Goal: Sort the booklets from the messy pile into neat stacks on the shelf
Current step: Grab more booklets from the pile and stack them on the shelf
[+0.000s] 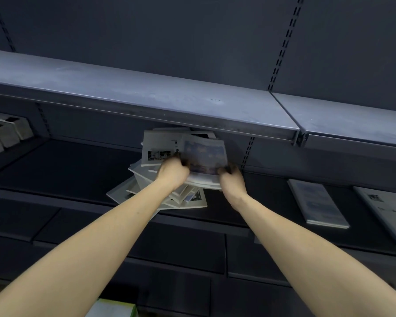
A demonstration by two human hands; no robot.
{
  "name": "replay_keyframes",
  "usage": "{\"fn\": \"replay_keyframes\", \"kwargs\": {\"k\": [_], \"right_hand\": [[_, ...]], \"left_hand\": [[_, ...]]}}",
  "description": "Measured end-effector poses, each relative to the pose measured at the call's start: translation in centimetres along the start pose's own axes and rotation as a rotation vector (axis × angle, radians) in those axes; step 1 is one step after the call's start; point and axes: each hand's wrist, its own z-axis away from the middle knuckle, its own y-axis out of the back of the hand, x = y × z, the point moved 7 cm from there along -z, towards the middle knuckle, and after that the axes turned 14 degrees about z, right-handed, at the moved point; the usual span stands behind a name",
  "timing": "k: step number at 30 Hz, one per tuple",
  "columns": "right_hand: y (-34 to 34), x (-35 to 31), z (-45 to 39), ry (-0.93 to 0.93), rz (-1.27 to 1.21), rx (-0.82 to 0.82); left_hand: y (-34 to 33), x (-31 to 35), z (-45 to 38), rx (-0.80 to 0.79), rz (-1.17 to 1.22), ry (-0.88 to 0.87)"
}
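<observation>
A blue-covered booklet [204,156] is gripped at its lower corners by the left hand [173,171] and right hand [232,179], fingers apparently curled though blurred, above the messy pile [160,191] on the dark shelf [55,168].

I saw the messy pile [169,191] of booklets lying on the middle shelf [66,175], about centre, beneath the upper shelf [146,97]. My left hand [173,171] sat on the pile's left side and my right hand [232,179] on its right, a booklet [204,156] between them atop the pile. Behind and left of it another booklet [158,147] rested on the heap. To the right, well apart from the pile, one stack [316,202] lay on the same shelf, with a second stack [384,211] further right. Far left, at the shelf's back, stood a row of boxes [7,133]
</observation>
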Motion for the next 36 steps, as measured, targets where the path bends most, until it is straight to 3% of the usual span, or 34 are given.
{"fn": "replay_keyframes", "kwargs": {"k": [3, 9, 13, 21, 25, 32, 36], "right_hand": [[0.4, 0.3, 0.0, -0.031, -0.015, 0.02], [1.1, 2.5, -0.5, -0.114, 0.192, 0.085], [3.0, 5.3, -0.6, -0.21, 0.153, 0.077], [8.9, 9.5, 0.8, -0.245, 0.171, 0.207], [10.5, 11.1, 1.8, -0.217, 0.246, 0.224], [11.4, 12.8, 2.6, -0.06, 0.335, 0.181], [10.5, 14.0, 1.8, -0.084, 0.37, 0.092]], "left_hand": [[-0.1, 0.7, 0.4, 0.002, 0.01, -0.072], [-1.6, 1.9, 1.3, 0.026, -0.051, -0.236], [-4.8, 3.2, 1.5, -0.014, -0.153, -0.311], [-11.9, 2.1, 3.2, -0.087, -0.058, -0.171], [-14.8, 1.4, 3.5, -0.111, -0.139, -0.113], [-18.5, -0.5, 3.5, -0.084, -0.074, -0.054], [-19.8, -0.9, 3.6, -0.13, -0.057, -0.002]]}}
